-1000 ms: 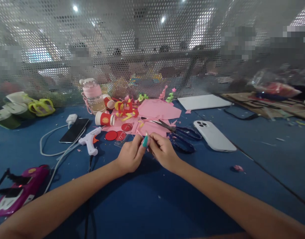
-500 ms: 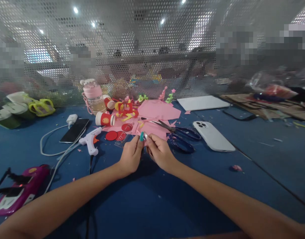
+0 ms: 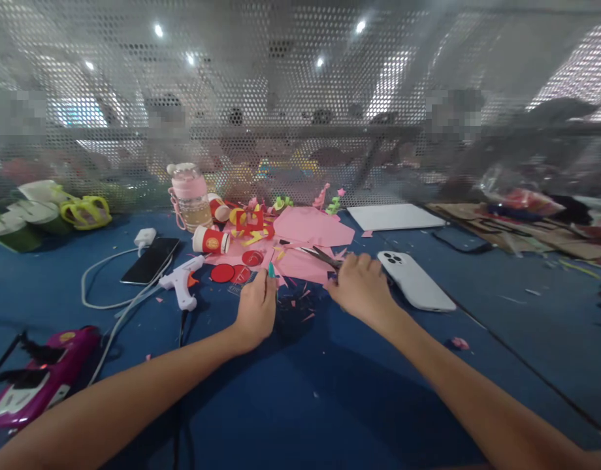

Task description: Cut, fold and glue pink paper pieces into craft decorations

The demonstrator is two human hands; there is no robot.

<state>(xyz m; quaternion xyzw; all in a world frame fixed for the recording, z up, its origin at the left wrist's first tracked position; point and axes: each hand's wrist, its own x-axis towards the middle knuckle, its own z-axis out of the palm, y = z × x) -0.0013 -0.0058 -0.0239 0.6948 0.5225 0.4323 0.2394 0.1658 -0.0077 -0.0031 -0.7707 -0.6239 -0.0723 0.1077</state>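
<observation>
My left hand (image 3: 255,307) is closed around a small teal piece (image 3: 271,269) that sticks up between thumb and finger. To the right, my right hand (image 3: 362,287) lies over the handles of the dark scissors (image 3: 324,256), fingers bent around them; the handles are mostly hidden. The scissor blades point left over pink paper (image 3: 313,226). Red discs (image 3: 223,273) lie just beyond and left of my left hand. Small pink scraps are scattered on the blue table between the hands.
A white glue gun (image 3: 183,281), a black phone (image 3: 150,260) and a white cable are at left. A red cup (image 3: 211,240) and a pink bottle (image 3: 190,196) stand behind. A white phone (image 3: 415,281) lies right, a magenta device (image 3: 40,378) at lower left.
My hands have parted. The right hand has moved right from beside the left onto the scissors; the left has stayed nearly in place. Pink scraps between them now show.
</observation>
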